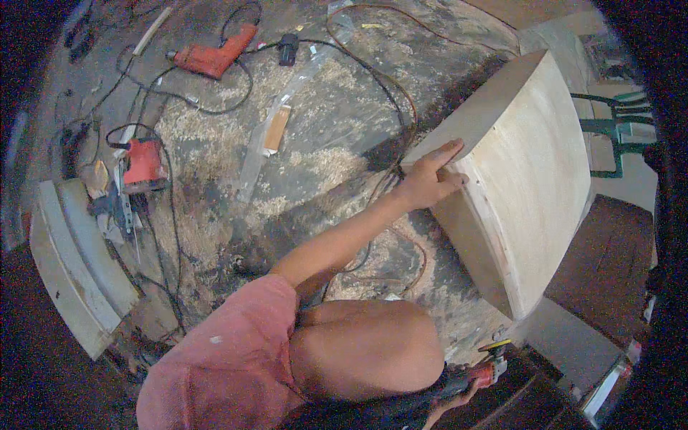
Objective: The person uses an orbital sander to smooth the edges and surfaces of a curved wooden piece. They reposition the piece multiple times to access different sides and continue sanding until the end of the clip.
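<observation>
My left hand [433, 175] grips the near-left edge of a pale wooden box-like piece [537, 165], its thumb and fingers bent over the corner. The piece stands tilted on the floor at the right, with its broad bowed face toward the right. Low in the view, beside my bent knee, my right hand [459, 403] is closed around a red angle grinder [489, 373]. The grinder carries a round yellow-edged disc [495, 345], which is apart from the wood. My knee hides part of the right arm and the tool's rear.
Wood dust and cords cover the dark floor sheet [287, 208]. A red drill [215, 54] lies at the far left, with another red power tool [145, 165] nearer. A curved wooden piece [82, 265] is at left. Green chairs [605, 136] stand at far right.
</observation>
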### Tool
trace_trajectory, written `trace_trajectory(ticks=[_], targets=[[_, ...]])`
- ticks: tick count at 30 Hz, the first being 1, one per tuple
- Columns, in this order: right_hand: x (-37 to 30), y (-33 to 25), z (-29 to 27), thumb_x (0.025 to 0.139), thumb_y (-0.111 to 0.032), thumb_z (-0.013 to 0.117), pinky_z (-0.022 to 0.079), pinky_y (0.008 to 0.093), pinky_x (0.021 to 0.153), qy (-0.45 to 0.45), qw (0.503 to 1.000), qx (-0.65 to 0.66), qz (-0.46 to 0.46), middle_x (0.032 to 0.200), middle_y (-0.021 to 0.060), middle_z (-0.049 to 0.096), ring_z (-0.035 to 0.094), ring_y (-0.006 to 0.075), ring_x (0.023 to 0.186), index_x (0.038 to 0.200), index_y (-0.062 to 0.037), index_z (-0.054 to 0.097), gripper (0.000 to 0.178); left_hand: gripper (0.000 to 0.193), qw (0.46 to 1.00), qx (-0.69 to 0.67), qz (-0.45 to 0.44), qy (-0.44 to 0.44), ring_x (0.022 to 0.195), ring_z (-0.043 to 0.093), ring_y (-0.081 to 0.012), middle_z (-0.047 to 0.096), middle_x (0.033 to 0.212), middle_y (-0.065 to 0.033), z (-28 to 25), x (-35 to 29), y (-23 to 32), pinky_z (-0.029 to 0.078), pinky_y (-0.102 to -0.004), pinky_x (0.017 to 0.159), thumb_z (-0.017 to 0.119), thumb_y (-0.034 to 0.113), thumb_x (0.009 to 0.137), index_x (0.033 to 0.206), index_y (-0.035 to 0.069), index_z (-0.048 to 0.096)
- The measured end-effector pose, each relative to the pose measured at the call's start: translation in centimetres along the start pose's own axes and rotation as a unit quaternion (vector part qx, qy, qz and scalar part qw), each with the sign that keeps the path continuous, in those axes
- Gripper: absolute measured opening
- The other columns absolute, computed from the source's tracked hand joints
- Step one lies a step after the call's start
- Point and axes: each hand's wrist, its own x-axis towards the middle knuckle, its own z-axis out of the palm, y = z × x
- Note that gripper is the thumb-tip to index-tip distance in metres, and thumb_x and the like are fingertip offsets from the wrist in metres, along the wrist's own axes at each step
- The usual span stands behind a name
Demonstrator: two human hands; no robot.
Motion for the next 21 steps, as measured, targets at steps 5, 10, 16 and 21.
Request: trace_trajectory(ticks=[5, 10, 16, 21], targets=[[0.2, 0.4, 1.9, 0.092, -0.051, 0.064, 0.056, 0.0436, 0.079, -0.050, 0.998, -0.007, 0.045, 0.104, 0.0122, 0.069, 0.066, 0.0294, 0.090, 0.126, -0.0026, 0.060, 0.059, 0.079, 0.998, 0.018, 0.066, 0.005, 0.147, 0.045, -0.0338, 0.045, 0.159, -0.0211, -0.2, -1.1, -0.6, 0.038, -0.0393, 0.121, 0.076, 0.027, 0.089, 0.157, 0.006, 0.042], [1.6, 0.4, 5.7, 0.092, -0.048, 0.067, 0.057, 0.0441, 0.076, -0.105, 0.989, -0.017, 0.103, 0.103, 0.0120, 0.069, 0.067, 0.0289, 0.088, 0.126, -0.0033, 0.060, 0.057, 0.071, 0.997, 0.023, 0.060, -0.037, 0.143, 0.050, -0.0348, 0.049, 0.156, -0.0204, -2.6, -2.3, -0.3, 0.040, -0.0398, 0.119, 0.073, 0.021, 0.089, 0.154, 0.006, 0.048], [2.1, 0.2, 10.6, 0.092, -0.045, 0.069, 0.057, 0.0424, 0.078, -0.026, 0.993, -0.113, 0.001, 0.102, 0.0129, 0.069, 0.066, 0.0271, 0.084, 0.124, -0.0010, 0.061, 0.055, 0.066, 0.999, 0.026, -0.018, -0.042, 0.135, 0.057, -0.0366, 0.056, 0.149, -0.0200, -6.2, -3.8, -0.5, 0.045, -0.0425, 0.115, 0.069, 0.018, 0.088, 0.151, 0.007, 0.051], [2.8, 0.0, 12.3, 0.090, -0.035, 0.073, 0.058, 0.0422, 0.080, -0.107, 0.974, -0.198, 0.001, 0.107, 0.0144, 0.069, 0.067, 0.0263, 0.091, 0.126, -0.0019, 0.060, 0.050, 0.069, 0.979, 0.110, 0.164, 0.054, 0.125, 0.064, -0.0361, 0.062, 0.142, -0.0188, -3.7, -3.0, -0.1, 0.050, -0.0420, 0.109, 0.066, 0.016, 0.086, 0.153, 0.010, 0.049]])
